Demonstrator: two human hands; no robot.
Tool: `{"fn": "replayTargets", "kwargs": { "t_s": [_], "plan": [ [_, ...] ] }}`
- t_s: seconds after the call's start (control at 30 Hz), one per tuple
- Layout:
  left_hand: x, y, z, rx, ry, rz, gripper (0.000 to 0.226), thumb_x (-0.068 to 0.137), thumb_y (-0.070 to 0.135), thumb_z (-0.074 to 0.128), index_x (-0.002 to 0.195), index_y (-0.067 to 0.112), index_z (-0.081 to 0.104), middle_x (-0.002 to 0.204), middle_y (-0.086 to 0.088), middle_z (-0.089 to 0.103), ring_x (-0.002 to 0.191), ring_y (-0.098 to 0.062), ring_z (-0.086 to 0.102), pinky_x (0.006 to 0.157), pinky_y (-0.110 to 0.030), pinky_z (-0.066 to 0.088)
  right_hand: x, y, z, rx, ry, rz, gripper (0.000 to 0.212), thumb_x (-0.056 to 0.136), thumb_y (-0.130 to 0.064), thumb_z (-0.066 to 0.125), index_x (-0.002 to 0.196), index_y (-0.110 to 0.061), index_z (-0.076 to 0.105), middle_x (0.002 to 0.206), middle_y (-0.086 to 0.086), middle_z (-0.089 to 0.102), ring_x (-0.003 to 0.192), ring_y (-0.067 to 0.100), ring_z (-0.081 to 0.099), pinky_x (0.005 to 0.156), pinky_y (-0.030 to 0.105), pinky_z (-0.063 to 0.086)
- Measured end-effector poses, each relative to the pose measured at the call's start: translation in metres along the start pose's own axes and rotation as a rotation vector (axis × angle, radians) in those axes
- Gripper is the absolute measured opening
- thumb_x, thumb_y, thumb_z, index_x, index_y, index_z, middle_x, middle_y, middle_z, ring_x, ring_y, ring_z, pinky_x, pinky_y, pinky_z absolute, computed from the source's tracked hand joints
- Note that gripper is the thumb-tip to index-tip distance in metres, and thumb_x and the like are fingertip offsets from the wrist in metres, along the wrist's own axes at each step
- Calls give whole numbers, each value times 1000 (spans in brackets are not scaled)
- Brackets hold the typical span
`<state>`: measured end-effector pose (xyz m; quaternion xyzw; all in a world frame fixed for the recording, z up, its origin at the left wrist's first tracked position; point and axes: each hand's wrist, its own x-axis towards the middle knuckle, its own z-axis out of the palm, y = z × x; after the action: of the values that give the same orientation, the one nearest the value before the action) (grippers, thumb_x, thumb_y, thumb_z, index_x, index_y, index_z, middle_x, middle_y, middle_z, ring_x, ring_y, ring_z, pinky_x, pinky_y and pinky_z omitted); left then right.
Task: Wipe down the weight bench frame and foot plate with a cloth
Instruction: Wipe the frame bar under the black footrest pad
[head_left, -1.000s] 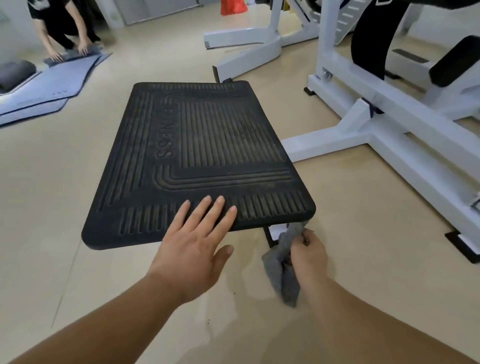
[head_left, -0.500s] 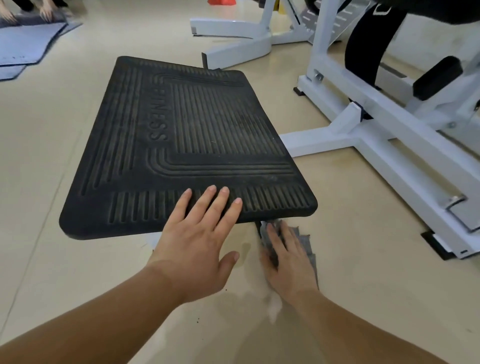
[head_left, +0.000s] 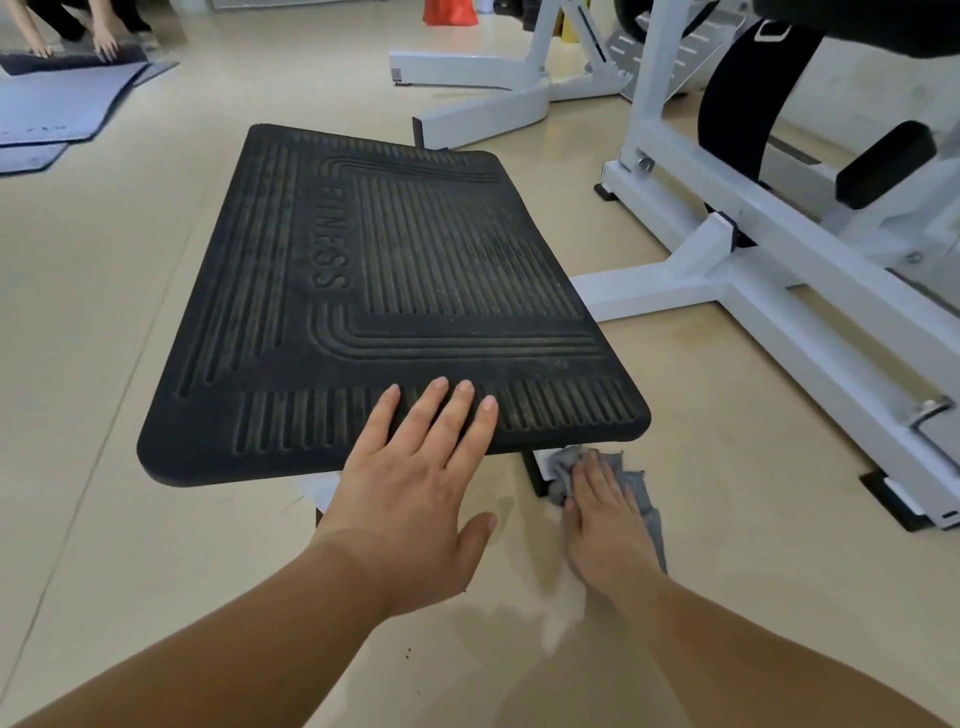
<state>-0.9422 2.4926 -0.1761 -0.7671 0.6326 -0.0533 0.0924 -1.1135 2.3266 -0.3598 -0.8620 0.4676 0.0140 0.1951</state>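
The cloth (head_left: 640, 492) sits under the foot plate's (head_left: 395, 306) near right corner, pressed against the frame's (head_left: 675, 283) low end by the flat-fingered right hand (head_left: 602, 525). The left hand (head_left: 415, 483) rests flat on the plate's near edge. Its dusty ribs suggest that plate and frame mostly remain to be wiped.

I count one black foot plate (head_left: 415, 291) and one grey cloth (head_left: 641, 493). Two hands of mine show: the left hand (head_left: 415, 499) and the right hand (head_left: 602, 525). There are two white frames, the near frame (head_left: 779, 291) and the far frame (head_left: 488, 104). By the near one I see two black pads, a curved pad (head_left: 743, 104) and a roller pad (head_left: 883, 166). One orange object (head_left: 449, 13) sits at the top edge. Far left lie floor mats (head_left: 57, 104), three layers as far as I can tell, and two of another person's hands (head_left: 106, 49).
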Motion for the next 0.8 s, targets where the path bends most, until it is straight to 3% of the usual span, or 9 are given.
{"fn": "replayTargets", "kwargs": {
  "t_s": [0.13,0.27,0.37,0.43,0.5,0.63,0.7,0.8],
  "plan": [
    [1,2,1,-16,7,-20,86,95,76,2,160,26,-22,170,-1,-20,155,-24,-26,124,-58,-10,2,0,-6,109,-27,90,66,107,-51,11,164,-19,2,172,0,0,158,15,-8,127,37,-8],
    [1,2,0,-34,7,-24,86,94,78,0,160,27,-22,170,-1,-21,155,-24,-27,124,-57,-11,-22,2,3,48,-69,-97,73,100,-68,7,160,-31,-15,168,-11,-22,153,9,-25,125,36,-14],
    [0,2,-2,-35,3,-15,86,94,77,1,160,26,-23,170,-1,-21,155,-23,-26,125,-57,-10,-16,-1,6,82,-76,12,81,97,-76,6,159,-32,-20,165,-12,-28,152,11,-28,125,41,-13],
    [-1,2,-3,-28,-4,-11,87,95,76,2,160,25,-23,171,-2,-21,155,-24,-25,124,-57,-10,2,-16,-5,212,-77,239,78,102,-66,10,162,-22,-13,169,-3,-21,155,16,-21,126,43,-11],
    [-1,2,-2,-36,10,-20,87,95,76,4,160,25,-22,171,-2,-20,155,-24,-25,124,-57,-10,15,-34,-9,246,-86,322,78,104,-59,16,162,-16,-11,170,4,-19,156,21,-20,125,46,-12],
    [0,2,-2,-34,-4,-13,88,95,77,6,158,26,-27,169,-1,-26,153,-25,-31,124,-58,-12,6,-35,9,-8,-82,103,85,105,-55,30,159,-14,-20,166,5,-30,153,24,-27,120,44,-17],
    [0,1,-3,-24,-2,-4,89,95,76,9,158,25,-28,169,-1,-26,153,-25,-31,124,-58,-12,5,-18,9,-30,-14,9,71,108,-36,30,162,-12,-9,170,7,-17,156,23,-18,127,43,-6],
    [-2,-1,-2,-7,-8,10,89,96,75,11,158,25,-27,169,-3,-25,154,-26,-29,124,-57,-13,-8,-11,-5,219,61,90,59,109,-21,31,163,-11,11,171,4,8,158,19,6,124,33,14]
  ]
}}
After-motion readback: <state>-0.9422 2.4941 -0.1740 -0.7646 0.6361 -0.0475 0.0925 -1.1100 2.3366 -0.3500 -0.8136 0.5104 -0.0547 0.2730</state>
